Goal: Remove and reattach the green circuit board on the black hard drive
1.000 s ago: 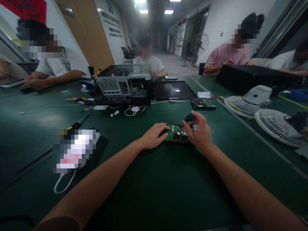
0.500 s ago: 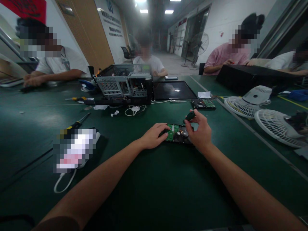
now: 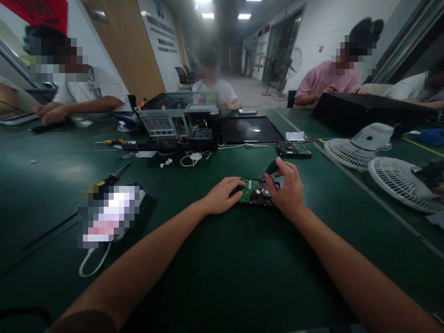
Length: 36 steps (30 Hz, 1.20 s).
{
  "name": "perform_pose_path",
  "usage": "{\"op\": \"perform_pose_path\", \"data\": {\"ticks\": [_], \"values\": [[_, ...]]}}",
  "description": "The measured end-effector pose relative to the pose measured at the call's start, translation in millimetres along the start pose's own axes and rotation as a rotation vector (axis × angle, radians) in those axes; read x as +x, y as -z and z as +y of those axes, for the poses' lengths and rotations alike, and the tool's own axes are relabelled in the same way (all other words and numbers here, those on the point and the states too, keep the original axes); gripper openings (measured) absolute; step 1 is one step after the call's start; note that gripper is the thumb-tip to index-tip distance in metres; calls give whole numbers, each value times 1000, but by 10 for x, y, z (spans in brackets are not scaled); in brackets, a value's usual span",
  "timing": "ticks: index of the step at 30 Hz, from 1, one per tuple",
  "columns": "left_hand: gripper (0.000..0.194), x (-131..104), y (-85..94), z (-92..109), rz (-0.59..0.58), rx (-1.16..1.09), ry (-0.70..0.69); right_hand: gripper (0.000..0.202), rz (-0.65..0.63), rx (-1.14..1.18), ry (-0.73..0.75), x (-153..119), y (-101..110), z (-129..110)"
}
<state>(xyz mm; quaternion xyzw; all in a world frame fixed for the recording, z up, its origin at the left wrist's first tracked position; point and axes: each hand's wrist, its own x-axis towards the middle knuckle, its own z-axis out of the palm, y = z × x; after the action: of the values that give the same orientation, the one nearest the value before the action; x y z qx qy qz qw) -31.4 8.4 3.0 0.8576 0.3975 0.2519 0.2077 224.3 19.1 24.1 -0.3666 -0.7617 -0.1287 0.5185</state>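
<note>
Dark green tabletop bears a hard drive at centre: green circuit board left, black and silver right. Half-curled, the left hand grips its left end; the right hand pinches a dark tool handle over its right.

You've got 2 HDDs, 1 dk-grn tool, 2 ylw/blk screwdrivers, 1 open PC case, 2 wht fans nearby, 1 floor fan.
</note>
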Motion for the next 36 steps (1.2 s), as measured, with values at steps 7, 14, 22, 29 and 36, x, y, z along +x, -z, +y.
{"op": "perform_pose_path", "data": {"ticks": [7, 14, 22, 29, 36], "values": [[32, 4, -2, 6, 4, 6, -13, 67, 28, 117, -39, -43, -53, 56], [32, 0, 3, 21, 13, 14, -20, 63, 7, 108, -32, -46, -54, 27], [32, -2, 4, 8, -5, 14, 1, 66, 11, 71, -14, -37, -19, 11], [33, 1, 4, 12, 4, 3, -6, 68, 0, 99, -51, -63, -33, 4], [32, 9, -2, 13, 13, 6, -22, 67, 18, 89, -161, -110, -75, 32]]}}
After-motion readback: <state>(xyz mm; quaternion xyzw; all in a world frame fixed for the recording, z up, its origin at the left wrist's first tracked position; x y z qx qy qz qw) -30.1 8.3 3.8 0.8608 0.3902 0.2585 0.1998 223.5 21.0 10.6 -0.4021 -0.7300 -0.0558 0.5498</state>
